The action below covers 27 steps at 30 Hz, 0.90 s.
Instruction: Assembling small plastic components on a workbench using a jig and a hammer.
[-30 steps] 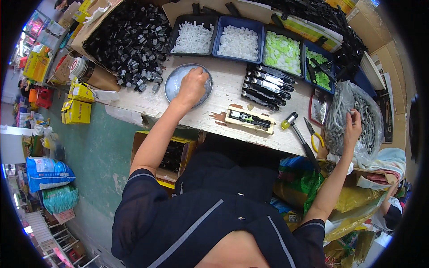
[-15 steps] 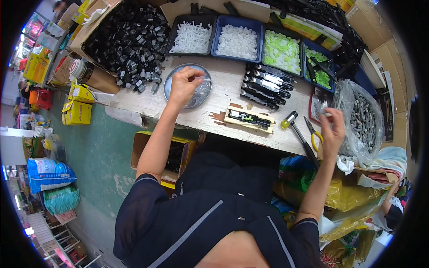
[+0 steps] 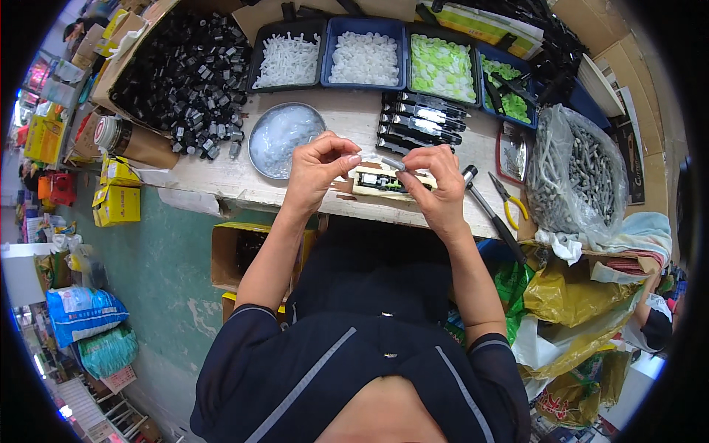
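Seen from the head camera, both hands met above the front edge of the pale wooden workbench (image 3: pixel 221 181). The left hand (image 3: pixel 317 166) pinched something small and pale between thumb and fingertips, too small to identify. The right hand (image 3: pixel 436 184) was clenched on a short grey metal screw (image 3: pixel 393 164), its tip pointing toward the left hand's fingers. Directly beneath the two hands lay a small wooden jig holding a black-and-green part (image 3: pixel 380 181), resting on the bench.

Just left of the left hand sat a round metal dish of clear small pieces (image 3: pixel 277 136). Behind the hands lay a row of black rectangular assembled parts (image 3: pixel 421 125). To the right were a dark-handled screwdriver (image 3: pixel 491 214), yellow-handled pliers (image 3: pixel 509 207) and a clear plastic bag of grey screws (image 3: pixel 580 173). Along the back stood trays of white plastic pieces (image 3: pixel 365 55) and of green pieces (image 3: pixel 442 68), with a heap of black plastic components (image 3: pixel 185 70) at the far left.
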Each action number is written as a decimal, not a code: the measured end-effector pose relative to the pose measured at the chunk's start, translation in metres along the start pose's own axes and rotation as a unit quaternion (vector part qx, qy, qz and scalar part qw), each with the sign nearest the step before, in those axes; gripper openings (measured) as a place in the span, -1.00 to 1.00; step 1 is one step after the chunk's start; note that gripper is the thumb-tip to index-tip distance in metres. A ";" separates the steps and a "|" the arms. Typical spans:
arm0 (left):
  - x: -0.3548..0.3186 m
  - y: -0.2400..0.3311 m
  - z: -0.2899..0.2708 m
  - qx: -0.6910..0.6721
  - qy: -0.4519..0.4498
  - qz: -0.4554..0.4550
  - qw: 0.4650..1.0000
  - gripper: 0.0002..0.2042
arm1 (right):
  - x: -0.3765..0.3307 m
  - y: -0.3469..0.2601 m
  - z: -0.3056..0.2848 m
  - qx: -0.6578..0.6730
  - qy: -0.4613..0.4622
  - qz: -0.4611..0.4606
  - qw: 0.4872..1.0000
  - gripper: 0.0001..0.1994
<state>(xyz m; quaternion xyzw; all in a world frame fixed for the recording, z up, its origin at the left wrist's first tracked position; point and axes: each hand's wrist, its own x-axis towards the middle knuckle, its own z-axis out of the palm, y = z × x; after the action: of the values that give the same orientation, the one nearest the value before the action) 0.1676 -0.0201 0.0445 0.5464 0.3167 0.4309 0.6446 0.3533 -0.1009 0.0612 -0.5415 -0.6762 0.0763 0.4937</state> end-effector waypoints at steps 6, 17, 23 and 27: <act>-0.001 -0.002 0.007 0.026 -0.007 0.005 1.000 -0.89 | -0.003 0.000 0.001 0.001 0.002 0.001 1.000 -0.81; -0.001 0.002 0.008 0.161 -0.082 0.156 0.971 -0.87 | -0.012 0.011 0.000 0.096 -0.030 0.098 0.990 -0.82; -0.005 -0.002 0.023 0.230 -0.099 0.239 0.938 -0.86 | -0.016 0.006 0.000 0.066 -0.023 0.071 0.995 -0.80; -0.007 -0.014 0.033 0.266 -0.108 0.279 0.916 -0.85 | -0.021 0.012 -0.017 0.030 -0.068 0.065 0.995 -0.83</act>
<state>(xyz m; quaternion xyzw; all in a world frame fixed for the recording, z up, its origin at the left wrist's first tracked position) 0.1964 -0.0415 0.0372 0.8073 0.1829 0.4310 0.3594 0.3720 -0.1201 0.0497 -0.5629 -0.6690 0.1652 0.4564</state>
